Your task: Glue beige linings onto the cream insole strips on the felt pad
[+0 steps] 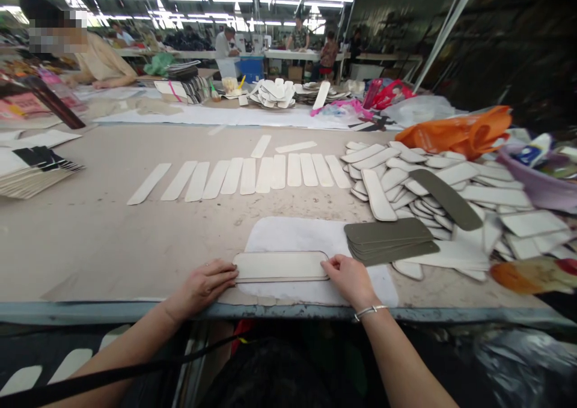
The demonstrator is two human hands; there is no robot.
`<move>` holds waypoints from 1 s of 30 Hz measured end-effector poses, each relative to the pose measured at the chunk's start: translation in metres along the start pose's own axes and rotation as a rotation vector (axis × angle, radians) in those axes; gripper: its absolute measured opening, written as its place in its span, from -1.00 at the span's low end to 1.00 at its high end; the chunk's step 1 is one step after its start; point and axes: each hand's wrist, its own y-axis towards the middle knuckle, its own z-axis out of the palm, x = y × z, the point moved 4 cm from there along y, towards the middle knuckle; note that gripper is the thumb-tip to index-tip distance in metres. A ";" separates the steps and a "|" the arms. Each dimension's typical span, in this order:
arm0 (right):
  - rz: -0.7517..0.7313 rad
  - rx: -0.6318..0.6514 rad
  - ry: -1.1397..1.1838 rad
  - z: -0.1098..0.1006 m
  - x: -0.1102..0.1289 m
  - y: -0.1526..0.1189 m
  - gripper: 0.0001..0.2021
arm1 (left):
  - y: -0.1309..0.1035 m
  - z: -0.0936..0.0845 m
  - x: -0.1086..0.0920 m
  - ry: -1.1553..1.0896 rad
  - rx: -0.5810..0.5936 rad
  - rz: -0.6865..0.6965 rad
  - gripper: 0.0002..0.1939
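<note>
A cream-white strip with rounded corners [279, 265] lies lengthwise before me, on top of another dark-edged piece that shows along its rim. Both rest on a white sheet [288, 234] near the table's front edge. At the strip's left end, my left hand [205, 283] lies with fingers stretched out, their tips touching the end. My right hand [349, 276], with a bracelet at the wrist, pinches the right end between thumb and fingers. Just beyond it sits a small stack of olive-grey strips [390, 237].
Behind the sheet runs a row of white strips [232, 176]. A large heap of white pieces [433, 185] covers the right, beside an orange bag [455, 133] and a purple basin [541, 176]. Stacked pieces [36, 170] stand at left. A co-worker [97, 59] sits across the table.
</note>
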 end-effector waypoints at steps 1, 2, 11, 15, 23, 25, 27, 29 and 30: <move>-0.001 -0.003 -0.001 0.000 0.000 0.000 -0.78 | 0.001 0.000 0.000 -0.001 -0.010 0.003 -0.77; -0.003 -0.005 -0.001 0.000 0.000 0.000 -0.78 | 0.002 0.000 -0.001 -0.003 -0.019 0.003 -0.78; 0.018 -0.007 0.022 0.001 0.000 0.000 -0.79 | 0.000 0.000 0.000 -0.003 -0.046 -0.007 -0.80; 0.002 -0.027 0.023 0.000 0.001 -0.001 -0.80 | -0.004 0.002 0.005 -0.021 -0.033 -0.019 -0.78; 0.001 -0.031 -0.003 -0.001 0.002 0.004 -0.85 | -0.007 0.007 0.013 -0.069 -0.004 -0.050 -0.70; -0.002 -0.022 -0.007 -0.001 0.003 0.005 -0.86 | -0.008 0.009 0.013 -0.052 0.007 -0.033 -0.71; -0.006 -0.015 -0.013 0.000 0.006 0.005 -0.86 | -0.008 0.010 0.013 -0.027 0.030 -0.013 -0.72; -0.007 -0.013 -0.026 0.000 0.008 0.004 -0.86 | -0.007 0.010 0.012 -0.011 0.047 -0.005 -0.74; -0.004 -0.008 -0.034 -0.001 0.009 0.003 -0.86 | -0.005 0.009 0.010 -0.006 0.048 -0.006 -0.75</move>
